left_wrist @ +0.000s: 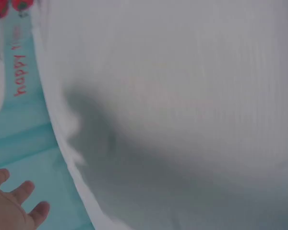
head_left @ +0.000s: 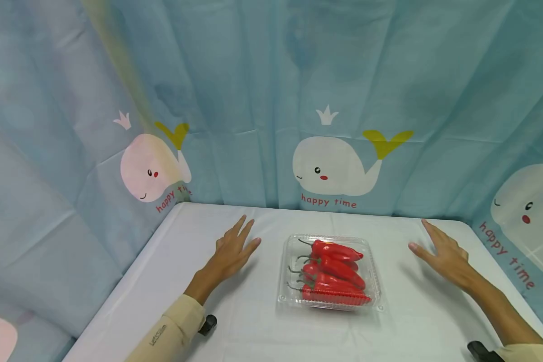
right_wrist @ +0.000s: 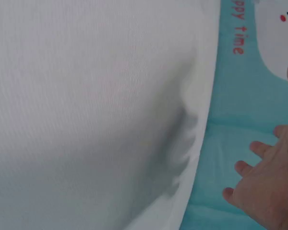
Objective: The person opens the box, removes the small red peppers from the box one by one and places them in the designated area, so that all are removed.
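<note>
While clear box of red chillies [head_left: 329, 271] sits mid-table [head_left: 235, 332] — left hand [head_left: 232, 252], right hand [head_left: 441, 253] spread flat either side, well apart.

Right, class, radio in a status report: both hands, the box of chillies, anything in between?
Left hand open, flat on white table. Right hand open, on table too. Clear clamshell of red chillies between them, lid shut, untouched. Nothing in the way.

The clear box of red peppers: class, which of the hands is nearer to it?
Left. The left hand lies flat on the table just beside the clear box of red peppers; the right hand rests slightly farther off on the other side.
</note>
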Motion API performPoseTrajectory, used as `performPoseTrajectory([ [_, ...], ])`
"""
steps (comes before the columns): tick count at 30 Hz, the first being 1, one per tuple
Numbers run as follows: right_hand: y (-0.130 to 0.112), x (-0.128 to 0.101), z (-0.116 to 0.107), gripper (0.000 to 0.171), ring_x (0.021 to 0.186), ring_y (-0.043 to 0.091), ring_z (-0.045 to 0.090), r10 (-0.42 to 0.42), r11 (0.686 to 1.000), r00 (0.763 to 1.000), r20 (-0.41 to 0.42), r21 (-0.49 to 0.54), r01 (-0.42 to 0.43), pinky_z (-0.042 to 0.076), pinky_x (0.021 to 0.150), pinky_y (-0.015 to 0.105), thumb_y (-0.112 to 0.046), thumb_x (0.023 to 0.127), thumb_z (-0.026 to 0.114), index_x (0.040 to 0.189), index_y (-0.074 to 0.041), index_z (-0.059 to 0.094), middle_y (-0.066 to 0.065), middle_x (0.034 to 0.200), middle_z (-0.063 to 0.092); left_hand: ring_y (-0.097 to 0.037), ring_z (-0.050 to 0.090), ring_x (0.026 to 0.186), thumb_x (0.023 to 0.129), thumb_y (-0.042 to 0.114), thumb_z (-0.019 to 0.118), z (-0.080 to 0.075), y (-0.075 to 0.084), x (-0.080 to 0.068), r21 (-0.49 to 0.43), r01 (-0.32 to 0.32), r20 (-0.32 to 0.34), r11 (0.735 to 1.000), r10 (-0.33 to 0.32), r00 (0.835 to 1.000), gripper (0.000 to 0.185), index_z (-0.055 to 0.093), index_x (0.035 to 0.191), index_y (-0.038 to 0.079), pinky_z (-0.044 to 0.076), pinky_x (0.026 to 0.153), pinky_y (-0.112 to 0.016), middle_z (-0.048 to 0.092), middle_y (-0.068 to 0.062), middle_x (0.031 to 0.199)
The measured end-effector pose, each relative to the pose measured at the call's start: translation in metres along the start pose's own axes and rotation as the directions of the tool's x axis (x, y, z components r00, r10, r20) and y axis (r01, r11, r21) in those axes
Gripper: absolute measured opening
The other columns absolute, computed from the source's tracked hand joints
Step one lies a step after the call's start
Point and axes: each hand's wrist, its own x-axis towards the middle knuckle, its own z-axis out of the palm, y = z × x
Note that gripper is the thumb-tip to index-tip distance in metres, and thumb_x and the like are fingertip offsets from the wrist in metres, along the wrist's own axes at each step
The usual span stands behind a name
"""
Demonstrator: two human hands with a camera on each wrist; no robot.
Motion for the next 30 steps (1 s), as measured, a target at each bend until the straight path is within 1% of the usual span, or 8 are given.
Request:
performPoseTrajectory([
  [5,-0.012,-0.009,-0.001,0.087,0.147,0.072,0.010,0.004,0.994,0.998,0.064,0.112,-0.012,0.007,0.097,0.095,-0.048,0.108,0.051,0.172,-0.015,0.002,0.036,0.172,0.009,-0.045,0.023,0.159,0.110,0.061,0.039,-0.002,0.012,-0.011,-0.117,-0.019,0.006,0.993,0.020,1.000,0.073,0.027,0.170,0.022,0.019,0.119,-0.078,0.013,-0.003,0.179],
  [9,-0.020,-0.019,-0.001,0.086,0.153,0.066,0.002,-0.018,0.975,0.993,0.120,0.221,-0.009,0.002,0.100,0.095,-0.044,0.109,0.051,0.172,-0.023,-0.004,0.029,0.175,0.003,-0.044,0.024,0.159,0.111,0.060,0.039,-0.002,0.018,-0.017,-0.153,-0.043,-0.002,0.987,0.043,0.999,0.071,0.030,0.169,0.022,0.019,0.119,-0.079,0.016,-0.003,0.178],
  [13,-0.029,-0.027,0.001,0.087,0.155,0.062,0.004,-0.036,0.955,0.987,0.156,0.296,-0.012,0.011,0.105,0.092,-0.039,0.109,0.054,0.172,-0.027,-0.005,0.028,0.175,0.004,-0.039,0.021,0.162,0.111,0.059,0.042,-0.002,0.022,-0.023,-0.197,-0.066,-0.015,0.978,0.064,0.998,0.071,0.030,0.169,0.022,0.019,0.122,-0.076,0.017,-0.004,0.178],
  [15,-0.034,-0.030,0.003,0.088,0.154,0.062,0.009,-0.041,0.951,0.985,0.169,0.310,-0.014,0.018,0.102,0.091,-0.037,0.109,0.056,0.172,-0.029,-0.005,0.028,0.175,0.006,-0.035,0.018,0.163,0.111,0.055,0.045,-0.002,0.023,-0.027,-0.242,-0.076,-0.013,0.967,0.075,0.997,0.068,0.030,0.169,0.023,0.019,0.124,-0.073,0.016,-0.002,0.178],
  [21,-0.049,-0.039,0.006,0.089,0.148,0.060,0.025,-0.074,0.946,0.979,0.191,0.324,0.008,0.033,0.099,0.086,-0.033,0.108,0.059,0.171,-0.033,-0.004,0.027,0.173,0.015,-0.032,0.036,0.155,0.111,0.044,0.051,0.000,0.028,-0.037,-0.372,-0.103,0.008,0.922,0.114,0.993,0.064,0.029,0.169,0.028,0.030,0.121,-0.069,0.016,-0.001,0.177],
  [25,-0.058,-0.046,0.008,0.090,0.145,0.055,0.037,-0.115,0.944,0.977,0.178,0.326,0.052,0.045,0.103,0.074,-0.029,0.107,0.062,0.171,-0.033,0.000,0.024,0.171,0.023,-0.031,0.041,0.151,0.110,0.045,0.052,0.001,0.031,-0.041,-0.412,-0.107,0.024,0.905,0.128,0.992,0.064,0.029,0.169,0.031,0.034,0.118,-0.070,0.018,0.000,0.177],
  [28,-0.063,-0.051,0.010,0.092,0.144,0.049,0.040,-0.141,0.944,0.976,0.169,0.319,0.081,0.055,0.102,0.052,-0.026,0.105,0.065,0.171,-0.036,0.003,0.020,0.171,0.027,-0.031,0.042,0.150,0.110,0.045,0.053,0.002,0.033,-0.044,-0.441,-0.092,0.047,0.893,0.125,0.991,0.064,0.029,0.168,0.032,0.035,0.117,-0.070,0.019,0.001,0.177],
  [30,-0.066,-0.055,0.013,0.093,0.145,0.044,0.041,-0.159,0.940,0.973,0.166,0.327,0.098,0.057,0.099,0.038,-0.024,0.103,0.067,0.171,-0.038,0.005,0.018,0.171,0.029,-0.033,0.040,0.152,0.110,0.044,0.054,0.002,0.034,-0.046,-0.468,-0.075,0.067,0.881,0.120,0.990,0.065,0.028,0.168,0.033,0.035,0.118,-0.070,0.018,0.002,0.177],
])
